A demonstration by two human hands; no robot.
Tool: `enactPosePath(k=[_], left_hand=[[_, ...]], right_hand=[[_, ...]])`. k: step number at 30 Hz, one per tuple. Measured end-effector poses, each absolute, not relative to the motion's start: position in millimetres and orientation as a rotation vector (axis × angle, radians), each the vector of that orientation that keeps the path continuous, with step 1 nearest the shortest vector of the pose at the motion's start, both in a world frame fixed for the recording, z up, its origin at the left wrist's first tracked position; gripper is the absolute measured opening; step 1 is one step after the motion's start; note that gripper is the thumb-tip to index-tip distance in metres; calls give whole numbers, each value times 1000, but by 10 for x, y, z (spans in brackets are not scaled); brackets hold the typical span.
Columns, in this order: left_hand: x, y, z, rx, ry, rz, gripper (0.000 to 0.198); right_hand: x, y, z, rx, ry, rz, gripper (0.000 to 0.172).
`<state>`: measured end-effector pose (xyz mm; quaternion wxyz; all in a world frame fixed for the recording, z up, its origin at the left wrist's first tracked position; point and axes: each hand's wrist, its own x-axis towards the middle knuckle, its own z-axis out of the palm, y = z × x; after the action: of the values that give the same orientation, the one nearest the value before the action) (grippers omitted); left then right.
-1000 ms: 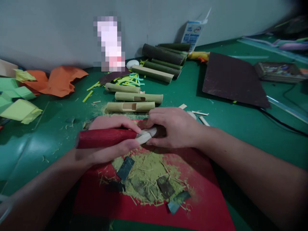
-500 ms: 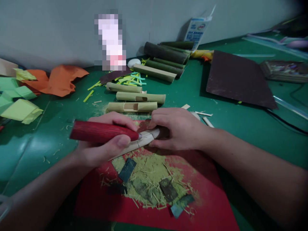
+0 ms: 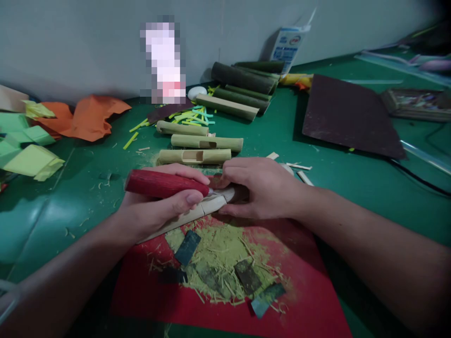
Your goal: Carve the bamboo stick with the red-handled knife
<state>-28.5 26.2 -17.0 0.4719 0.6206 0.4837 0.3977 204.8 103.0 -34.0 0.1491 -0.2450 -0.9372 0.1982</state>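
My left hand (image 3: pixel 158 202) is closed around a carving tool (image 3: pixel 165 183) with a thick red wooden handle. Its short metal tip meets a pale bamboo piece (image 3: pixel 197 211) that has dark pencil-like lines across it. My right hand (image 3: pixel 262 188) grips the far right end of this bamboo, thumb and fingers on either side. The bamboo's left end passes beneath my left hand. Below lies a red sheet (image 3: pixel 282 291) with greenish bamboo dust (image 3: pixel 221 253), shavings and several small dark sandpaper pieces (image 3: pixel 188 247).
Beyond my hands lie bamboo tubes with cut openings (image 3: pixel 207 142) and darker bamboo lengths (image 3: pixel 243 77). Orange paper (image 3: pixel 93 117) and folded green paper (image 3: pixel 31 162) are on the left. A dark brown sheet (image 3: pixel 352 117) lies right, before a carton (image 3: pixel 287 47) by the wall.
My left hand and the red-handled tool have slid right along the bamboo, toward my right hand. My right hand stays in nearly the same place.
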Motion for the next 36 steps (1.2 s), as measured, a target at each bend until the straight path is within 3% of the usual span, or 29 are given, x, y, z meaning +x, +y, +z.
enactPosePath(k=[14, 22, 27, 36], left_hand=[[-298, 296, -196, 1538, 1198, 908, 30], [-262, 295, -76, 1853, 1373, 892, 13], [-273, 326, -37, 2070, 1319, 851, 18], [-274, 295, 13, 1850, 1295, 831, 19]], right_hand=[[2050, 1035, -343, -690, -2688, 571, 29], [2055, 1045, -349, -697, -2678, 562, 30], [2055, 1045, -347, -688, -2668, 597, 27], [2059, 1045, -337, -700, -2690, 601, 28]])
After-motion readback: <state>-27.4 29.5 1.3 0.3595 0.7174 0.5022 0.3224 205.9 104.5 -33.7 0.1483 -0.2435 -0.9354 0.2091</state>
